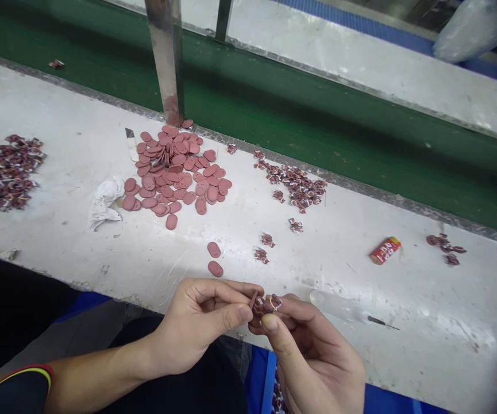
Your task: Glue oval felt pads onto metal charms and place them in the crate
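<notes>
- Left hand (200,322) closed in a pinch: thumb and fingertips grip a reddish-brown oval disc (254,299), seen nearly edge-on.
- Right hand (319,351) also closed, thumb and fingers gripping a tiny brown figurine (269,303) with white and yellow details.
- Both held pieces sit face to face between the hands, over the near edge of the worktop (338,241); fingers hide whether they fully touch.
- Main risk: a drop. Grip area is tiny; a slip could send a piece past the edge, maybe into the blue bin (269,379) below.
- Figurine parts look thin; squeezing too hard could bend or snap one.
- Disc could twist in the pinch and meet the figurine crooked, since only its rim is held.
- Translucent needle-tipped bottle (338,305) lies on its side just beyond the right hand; a knuckle could knock it, and the thin tip could prick or leak. Contents unclear.
- Two loose discs (214,259) lie near the left hand, ahead of the disc pile (179,167); a careless reach could scatter them.
- Figurine cluster (302,187) lies by the green conveyor belt (274,98); a bump could push strays onto it.
</notes>
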A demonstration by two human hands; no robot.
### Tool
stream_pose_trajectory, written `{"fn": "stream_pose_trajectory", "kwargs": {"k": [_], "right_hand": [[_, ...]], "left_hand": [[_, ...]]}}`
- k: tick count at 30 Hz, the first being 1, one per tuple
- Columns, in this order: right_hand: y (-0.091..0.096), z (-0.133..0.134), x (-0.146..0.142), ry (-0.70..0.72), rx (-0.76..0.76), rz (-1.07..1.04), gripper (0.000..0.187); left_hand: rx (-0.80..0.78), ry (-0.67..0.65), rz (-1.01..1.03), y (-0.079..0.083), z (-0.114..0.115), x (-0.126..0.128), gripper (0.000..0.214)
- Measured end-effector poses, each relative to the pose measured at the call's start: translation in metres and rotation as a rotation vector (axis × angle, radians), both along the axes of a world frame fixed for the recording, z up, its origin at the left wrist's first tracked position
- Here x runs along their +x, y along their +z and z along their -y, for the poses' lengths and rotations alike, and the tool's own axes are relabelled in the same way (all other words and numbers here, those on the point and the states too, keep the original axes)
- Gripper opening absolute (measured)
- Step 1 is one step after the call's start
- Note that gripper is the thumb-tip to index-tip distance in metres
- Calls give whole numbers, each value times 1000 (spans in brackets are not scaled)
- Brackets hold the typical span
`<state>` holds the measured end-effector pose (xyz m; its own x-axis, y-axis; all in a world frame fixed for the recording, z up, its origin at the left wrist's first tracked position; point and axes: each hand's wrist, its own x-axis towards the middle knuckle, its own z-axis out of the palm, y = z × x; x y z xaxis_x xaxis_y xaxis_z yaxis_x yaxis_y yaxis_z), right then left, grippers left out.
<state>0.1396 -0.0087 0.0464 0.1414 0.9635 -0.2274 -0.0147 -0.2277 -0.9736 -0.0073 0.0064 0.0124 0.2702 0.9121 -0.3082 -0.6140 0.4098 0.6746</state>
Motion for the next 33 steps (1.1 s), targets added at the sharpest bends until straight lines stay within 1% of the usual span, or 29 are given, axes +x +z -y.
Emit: {"fn": "stream_pose_trajectory", "kwargs": {"k": [4,7,9,11,12,14,15,17,19,21,23,26,30,32,33], "right_hand": [[-4,0,0,-3,-13,-2,6],[-15,0,2,6,-15,-50,5],[-24,2,7,9,-35,-103,7],[-32,6,14,-21,-79,-135,10],[-36,8,18,-51,-102,-137,12],[-40,15,28,-121,-139,-125,16],[-42,20,34,-155,-153,-115,18],[-45,30,46,-205,-175,-95,22],[-49,43,58,-243,-205,-81,23],[-54,59,70,-290,-239,-67,26],[-58,77,84,-352,-261,-43,29],[-63,110,111,-498,-257,47,37],[-74,167,157,-720,-300,194,46],[-87,200,178,-774,-367,274,43],[-97,217,187,-780,-413,307,39]], "left_hand": [[-7,26,-24,-2,0,1,8],[8,36,-93,-6,1,0,4],[58,20,-189,-11,1,-5,6],[142,6,-349,-18,-3,-16,10],[197,9,-460,-22,-8,-23,11],[352,6,-738,-30,-20,-38,15],[456,-13,-890,-34,-29,-45,17],[674,-117,-1148,-41,-47,-55,22],[832,-266,-1305,-44,-64,-59,25],[917,-388,-1388,-44,-76,-58,25],[966,-449,-1430,-43,-82,-57,25],[977,-472,-1430,-39,-85,-60,24],[898,-470,-1357,-33,-85,-65,25],[778,-422,-1292,-30,-82,-67,24],[665,-376,-1230,-29,-80,-68,23]]}}
